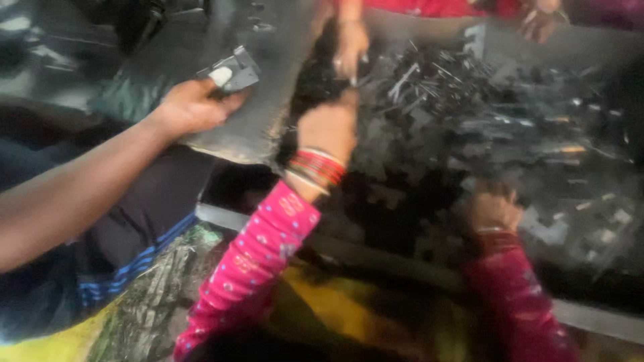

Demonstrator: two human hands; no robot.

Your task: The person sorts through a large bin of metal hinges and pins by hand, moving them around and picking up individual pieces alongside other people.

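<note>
Both hands reach into a heap of small dark metal parts (469, 114) spread over a grey tabletop (248, 127). Wearing a pink dotted sleeve (258, 268) and red bangles (316, 167), the left hand (329, 124) rests at the heap's near left edge with its fingers curled down into the parts; blur hides whether it grips any. Further right, the right hand (493, 209), in a darker red sleeve (513, 295), lies on the heap's near side, well apart from the left; whether it is closed I cannot tell.

At far left, another person's bare arm comes in, and that hand (191, 107) pinches a small grey and white piece (231, 70) above the tabletop. Across the table, a third person's hand (349, 47) dips its fingers into the heap's far edge, just beyond the left hand.
</note>
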